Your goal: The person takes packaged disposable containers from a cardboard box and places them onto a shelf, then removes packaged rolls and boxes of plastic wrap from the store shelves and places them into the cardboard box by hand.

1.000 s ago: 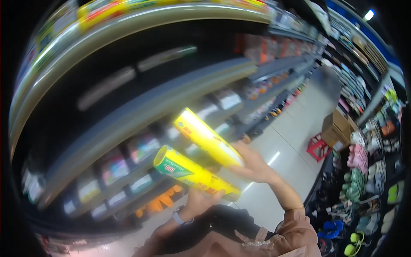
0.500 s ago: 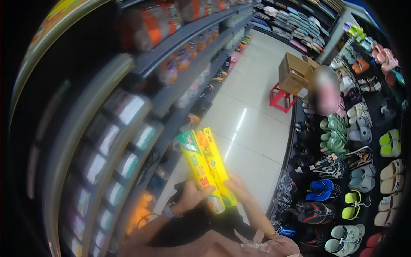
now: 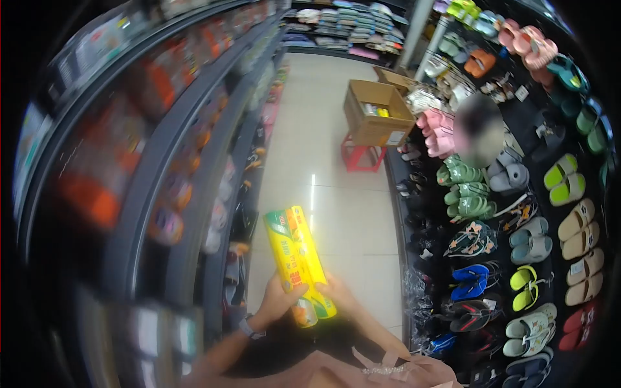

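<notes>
Two long yellow boxes (image 3: 297, 265) with green ends and red lettering lie side by side in front of me; their kind of contents I cannot tell. My left hand (image 3: 281, 299) is closed around their lower left side, with the thumb across the front. On the lower right side, my right hand (image 3: 336, 292) grips them with the thumb against the edge. The boxes are tilted, their far ends leaning a little to the left. A watch (image 3: 251, 327) is on my left wrist. Fingers behind the boxes are hidden.
An open cardboard box (image 3: 378, 132) with small items inside sits on a red stool (image 3: 361, 157) ahead in the tiled aisle (image 3: 323, 84). Blurred shelves (image 3: 149, 149) of goods run along the left. Sandals and slippers (image 3: 472, 281) hang on the right rack. Folded goods (image 3: 349, 29) fill the far shelves.
My view has swung, so the cardboard box and stool appear further left and the aisle straighter. The yellow boxes have shifted slightly left and down in view, still in both hands.
</notes>
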Demonstrator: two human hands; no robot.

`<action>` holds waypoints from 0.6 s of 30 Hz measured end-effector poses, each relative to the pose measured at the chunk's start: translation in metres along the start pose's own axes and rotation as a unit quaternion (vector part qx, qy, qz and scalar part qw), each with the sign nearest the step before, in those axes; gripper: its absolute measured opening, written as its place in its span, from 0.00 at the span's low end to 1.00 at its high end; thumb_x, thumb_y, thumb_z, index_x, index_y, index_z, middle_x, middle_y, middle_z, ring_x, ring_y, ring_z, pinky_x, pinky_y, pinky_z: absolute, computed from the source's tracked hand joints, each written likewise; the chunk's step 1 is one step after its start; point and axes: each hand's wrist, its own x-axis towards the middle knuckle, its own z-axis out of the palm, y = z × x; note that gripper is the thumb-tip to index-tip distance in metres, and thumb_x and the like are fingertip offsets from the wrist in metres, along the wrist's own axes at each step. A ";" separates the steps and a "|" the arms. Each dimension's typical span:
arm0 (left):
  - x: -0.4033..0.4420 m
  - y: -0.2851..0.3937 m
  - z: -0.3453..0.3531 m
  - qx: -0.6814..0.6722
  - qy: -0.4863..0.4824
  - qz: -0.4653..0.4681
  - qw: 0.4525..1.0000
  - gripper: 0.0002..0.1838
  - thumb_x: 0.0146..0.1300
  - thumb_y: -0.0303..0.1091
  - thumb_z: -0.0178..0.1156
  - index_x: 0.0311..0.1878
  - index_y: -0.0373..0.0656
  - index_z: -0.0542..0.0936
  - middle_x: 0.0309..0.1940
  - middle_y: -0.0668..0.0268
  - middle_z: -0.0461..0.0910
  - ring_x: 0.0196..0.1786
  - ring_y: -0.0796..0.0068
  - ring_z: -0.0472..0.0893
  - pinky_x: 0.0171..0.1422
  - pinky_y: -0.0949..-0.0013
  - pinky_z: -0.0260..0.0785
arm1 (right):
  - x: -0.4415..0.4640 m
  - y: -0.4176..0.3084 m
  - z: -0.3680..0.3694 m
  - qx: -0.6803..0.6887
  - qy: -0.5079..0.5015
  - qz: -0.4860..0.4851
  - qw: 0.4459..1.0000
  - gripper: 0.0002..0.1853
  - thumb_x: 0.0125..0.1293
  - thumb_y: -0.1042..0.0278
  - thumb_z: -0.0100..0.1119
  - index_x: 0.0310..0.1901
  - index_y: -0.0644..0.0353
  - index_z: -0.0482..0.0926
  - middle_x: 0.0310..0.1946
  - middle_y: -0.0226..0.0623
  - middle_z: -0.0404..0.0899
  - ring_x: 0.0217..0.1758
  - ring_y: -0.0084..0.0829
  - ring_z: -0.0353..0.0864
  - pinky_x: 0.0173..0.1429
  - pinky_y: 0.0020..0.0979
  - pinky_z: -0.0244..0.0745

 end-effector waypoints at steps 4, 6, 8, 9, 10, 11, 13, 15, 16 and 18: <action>0.075 -0.011 0.005 0.020 -0.056 -0.056 0.997 0.24 0.59 0.27 0.62 0.57 0.33 0.67 0.49 0.57 0.77 0.51 0.70 0.78 0.54 0.68 0.72 | 0.031 -0.006 -0.042 0.026 0.038 -0.016 0.999 0.29 0.68 0.60 0.58 0.64 0.65 0.60 0.55 0.39 0.72 0.57 0.26 0.74 0.60 0.29 0.70; 0.112 -0.024 0.011 0.028 -0.100 -0.055 0.993 0.27 0.60 0.33 0.64 0.58 0.35 0.64 0.51 0.59 0.75 0.52 0.70 0.77 0.57 0.69 0.72 | 0.043 -0.004 -0.064 0.055 0.075 0.002 0.996 0.29 0.68 0.61 0.58 0.64 0.65 0.60 0.55 0.40 0.72 0.58 0.26 0.73 0.61 0.29 0.70; 0.149 -0.027 0.025 -0.001 -0.121 -0.090 0.989 0.28 0.61 0.34 0.64 0.58 0.35 0.64 0.51 0.59 0.75 0.52 0.71 0.77 0.57 0.69 0.71 | 0.058 -0.004 -0.090 0.087 0.087 -0.017 0.992 0.29 0.68 0.61 0.58 0.64 0.64 0.60 0.56 0.39 0.72 0.58 0.26 0.73 0.61 0.29 0.70; 0.170 -0.033 0.032 0.005 -0.130 -0.089 0.988 0.27 0.61 0.35 0.65 0.58 0.35 0.64 0.51 0.59 0.75 0.52 0.71 0.77 0.57 0.69 0.71 | 0.067 -0.008 -0.104 0.105 0.094 -0.025 0.990 0.29 0.68 0.61 0.58 0.64 0.64 0.60 0.56 0.38 0.72 0.57 0.25 0.73 0.61 0.29 0.70; 0.191 -0.038 0.038 0.009 -0.135 -0.090 0.987 0.27 0.61 0.35 0.65 0.58 0.35 0.64 0.51 0.59 0.75 0.52 0.71 0.77 0.57 0.69 0.71 | 0.075 -0.013 -0.119 0.124 0.099 -0.030 0.987 0.28 0.68 0.61 0.58 0.64 0.64 0.61 0.55 0.38 0.72 0.57 0.25 0.74 0.61 0.29 0.70; 0.210 -0.044 0.045 0.042 -0.134 -0.103 0.985 0.27 0.61 0.35 0.65 0.58 0.35 0.64 0.50 0.59 0.75 0.52 0.71 0.77 0.57 0.70 0.71 | 0.082 -0.019 -0.136 0.118 0.106 -0.033 0.987 0.27 0.68 0.61 0.57 0.63 0.64 0.61 0.55 0.37 0.72 0.57 0.24 0.74 0.60 0.28 0.70; 0.247 -0.053 0.060 0.068 -0.134 -0.102 0.983 0.26 0.62 0.34 0.64 0.57 0.36 0.64 0.50 0.59 0.76 0.51 0.71 0.77 0.56 0.70 0.72 | 0.102 -0.028 -0.180 0.112 0.092 -0.012 0.989 0.26 0.69 0.60 0.57 0.61 0.65 0.63 0.54 0.35 0.74 0.56 0.22 0.74 0.60 0.27 0.70; 0.295 -0.057 0.081 0.062 -0.122 -0.092 0.986 0.25 0.62 0.34 0.63 0.57 0.36 0.64 0.50 0.59 0.76 0.51 0.71 0.77 0.56 0.70 0.72 | 0.125 -0.073 -0.218 0.100 0.084 -0.018 0.991 0.25 0.69 0.59 0.57 0.61 0.65 0.64 0.54 0.35 0.74 0.55 0.22 0.74 0.59 0.27 0.70; 0.317 -0.056 0.093 0.053 -0.108 -0.093 0.988 0.24 0.63 0.34 0.63 0.57 0.36 0.65 0.50 0.59 0.76 0.51 0.72 0.78 0.55 0.70 0.72 | 0.134 -0.091 -0.236 0.081 0.078 -0.018 0.993 0.24 0.69 0.59 0.57 0.60 0.65 0.65 0.53 0.36 0.74 0.55 0.22 0.75 0.58 0.26 0.71; 0.359 -0.047 0.117 0.022 -0.101 -0.123 0.987 0.24 0.63 0.34 0.63 0.57 0.36 0.65 0.50 0.59 0.76 0.50 0.72 0.78 0.55 0.70 0.72 | 0.148 -0.131 -0.270 0.029 0.088 0.025 0.995 0.24 0.69 0.58 0.57 0.59 0.65 0.66 0.51 0.36 0.76 0.53 0.22 0.76 0.56 0.26 0.72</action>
